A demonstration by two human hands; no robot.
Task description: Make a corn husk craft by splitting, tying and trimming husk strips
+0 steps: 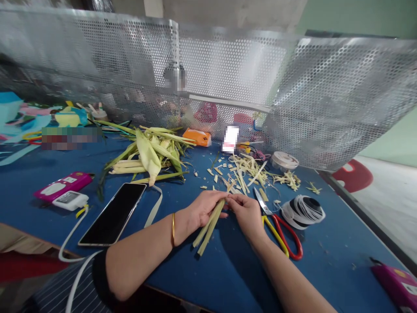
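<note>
Two folded strips of pale green corn husk (211,228) slant down toward me, their upper ends pinched together. My left hand (208,206), with a gold bangle at the wrist, is closed around them. At the same upper end, my right hand (244,213) has its thumb and fingers pinched; the exact spot it grips is partly hidden by the fingers. Scissors (276,226) with one red and one yellow handle lie just right of my right hand. Husk scraps (250,171) are scattered beyond both hands.
A pile of corn husks (156,152) lies at left, near a tablet-like phone (112,215) with a white cable. A thread spool (302,212) stands at right, a round tub (285,161) behind it. A perforated metal screen (224,65) borders the blue table (234,278).
</note>
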